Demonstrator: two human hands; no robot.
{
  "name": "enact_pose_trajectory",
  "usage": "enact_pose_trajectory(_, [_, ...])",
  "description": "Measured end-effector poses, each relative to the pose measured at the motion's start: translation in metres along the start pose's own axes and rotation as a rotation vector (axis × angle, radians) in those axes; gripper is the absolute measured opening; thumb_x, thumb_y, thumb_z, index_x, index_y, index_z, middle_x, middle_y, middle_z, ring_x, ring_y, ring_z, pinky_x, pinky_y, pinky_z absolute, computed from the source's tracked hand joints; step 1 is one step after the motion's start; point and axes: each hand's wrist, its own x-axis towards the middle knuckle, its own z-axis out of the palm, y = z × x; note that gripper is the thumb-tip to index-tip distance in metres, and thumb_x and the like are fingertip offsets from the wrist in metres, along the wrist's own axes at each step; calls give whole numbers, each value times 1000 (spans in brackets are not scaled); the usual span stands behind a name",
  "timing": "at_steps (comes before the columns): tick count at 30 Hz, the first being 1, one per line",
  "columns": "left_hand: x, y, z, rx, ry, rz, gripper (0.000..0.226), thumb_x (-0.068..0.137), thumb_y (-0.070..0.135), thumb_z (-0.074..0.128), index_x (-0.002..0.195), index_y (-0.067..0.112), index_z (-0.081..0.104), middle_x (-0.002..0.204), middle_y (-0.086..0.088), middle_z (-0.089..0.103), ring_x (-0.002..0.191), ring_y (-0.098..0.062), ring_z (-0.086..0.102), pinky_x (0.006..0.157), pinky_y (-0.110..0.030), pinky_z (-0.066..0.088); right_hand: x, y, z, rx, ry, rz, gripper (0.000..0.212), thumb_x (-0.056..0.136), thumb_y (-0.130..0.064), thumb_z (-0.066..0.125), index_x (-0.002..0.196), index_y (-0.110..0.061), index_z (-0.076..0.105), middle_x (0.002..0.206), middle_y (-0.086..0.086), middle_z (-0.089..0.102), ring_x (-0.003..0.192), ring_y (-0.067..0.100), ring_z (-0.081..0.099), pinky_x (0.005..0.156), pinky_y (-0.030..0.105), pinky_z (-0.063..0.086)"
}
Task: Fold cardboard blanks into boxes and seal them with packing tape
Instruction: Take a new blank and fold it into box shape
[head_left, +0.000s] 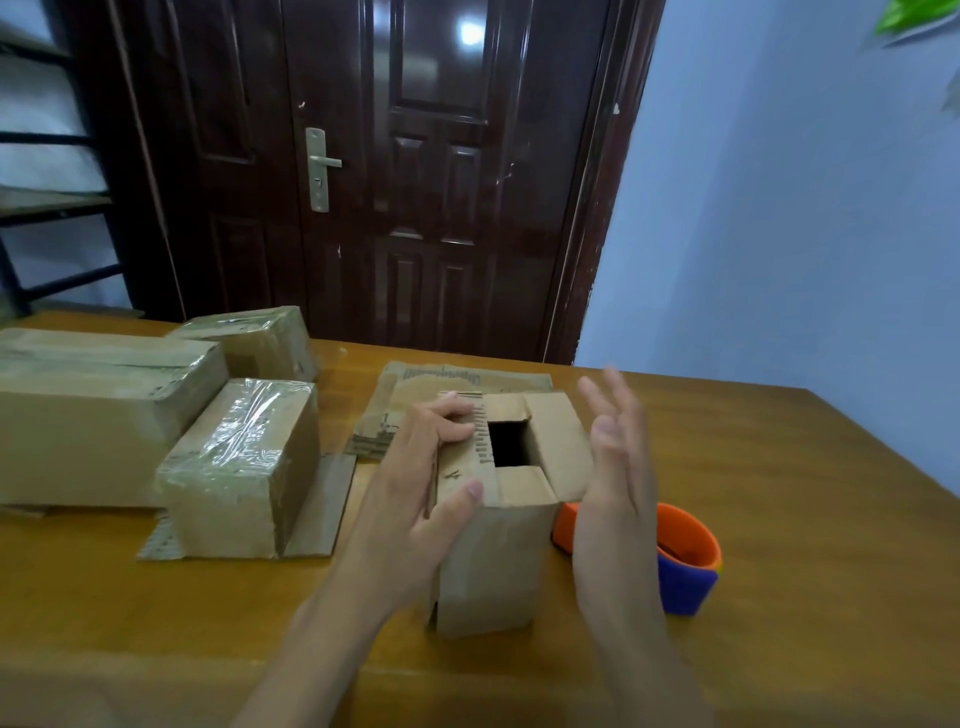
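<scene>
A small cardboard box (493, 545) stands upright on the wooden table (779, 519) in front of me. Its top flaps are folded inward, and a dark square gap shows in the middle. My left hand (415, 499) grips the box's left top flap, fingers curled over it and thumb on the front edge. My right hand (618, 467) hovers just right of the box, fingers straight and slightly blurred, holding nothing. An orange and blue tape dispenser (685, 561) lies behind my right hand. Flat cardboard blanks (415, 384) lie behind the box.
Three taped boxes sit at the left: a large one (88, 415), a smaller one (249, 467) wrapped in clear tape on a flat blank, and another (260, 338) further back. A dark door (415, 182) and a blue wall stand beyond the table.
</scene>
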Motion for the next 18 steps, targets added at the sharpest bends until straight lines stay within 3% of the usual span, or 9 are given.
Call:
enact_pose_trajectory(1, [1, -1, -1, 15, 13, 14, 42, 90, 42, 50, 119, 13, 57, 140, 7, 54, 142, -20, 46, 101, -14, 43, 6, -1, 0, 13, 6, -21, 47, 101, -54, 33, 147, -64, 32, 155, -38, 38, 140, -11, 40, 123, 50, 33])
enact_pose_trajectory(3, [4, -3, -4, 46, 35, 32, 38, 89, 39, 50, 115, 12, 59, 136, 4, 56, 137, -25, 49, 98, -12, 43, 23, 4, -5, 111, -36, 25, 57, 102, -50, 45, 155, -47, 25, 167, -12, 35, 125, -7, 57, 114, 45, 47])
enact_pose_trajectory(5, [5, -5, -4, 40, 49, 46, 39, 90, 38, 49, 113, 10, 61, 135, 2, 56, 137, -27, 49, 101, -14, 42, 33, 14, -12, 250, -149, 12, 95, 88, -76, 58, 157, -20, 27, 163, 2, 40, 106, -5, 70, 100, 34, 56])
enact_pose_trajectory(6, [5, -5, -4, 27, 55, 53, 39, 90, 38, 49, 113, 9, 62, 136, 1, 56, 137, -28, 50, 102, -15, 42, 33, 16, -11, 191, -178, -29, 107, 82, -87, 52, 157, -13, 30, 159, -5, 46, 113, -5, 68, 107, 34, 52])
enact_pose_trajectory(7, [5, -6, -3, 12, 62, 60, 39, 91, 38, 49, 113, 8, 63, 137, 0, 56, 137, -27, 51, 102, -15, 43, 29, 14, -8, 66, -199, -92, 98, 88, -84, 42, 156, -13, 38, 151, -24, 51, 122, -9, 60, 114, 30, 45])
enact_pose_trajectory(9, [3, -12, -1, -16, 68, 53, 39, 92, 37, 49, 115, 10, 64, 142, 0, 54, 138, -24, 51, 102, -16, 44, 15, 22, -3, -222, -293, -301, 52, 107, -53, 32, 141, -24, 60, 128, -52, 52, 131, -17, 46, 118, 32, 36])
enact_pose_trajectory(11, [-3, -23, 0, -34, 100, 0, 35, 92, 38, 55, 119, 17, 62, 150, 4, 49, 138, -22, 52, 102, -25, 49, 11, 35, 0, -430, -281, -495, 35, 110, -30, 38, 125, -32, 70, 123, -42, 60, 130, -13, 48, 111, 39, 40])
enact_pose_trajectory(13, [-13, -30, 1, -99, 203, -140, 34, 90, 44, 62, 120, 27, 59, 152, 13, 46, 129, -16, 60, 90, -26, 57, 14, 52, 0, -464, -292, -572, 34, 108, -26, 42, 115, -27, 75, 121, -24, 70, 131, -2, 54, 107, 42, 43])
enact_pose_trajectory(18, [-25, -10, 25, 110, 293, -285, 23, 102, 56, 49, 116, 39, 58, 121, 19, 59, 110, -1, 62, 82, -21, 56, 7, 65, 8, -367, -245, -582, 31, 106, -27, 46, 108, -20, 76, 120, -12, 72, 128, 9, 59, 106, 44, 46])
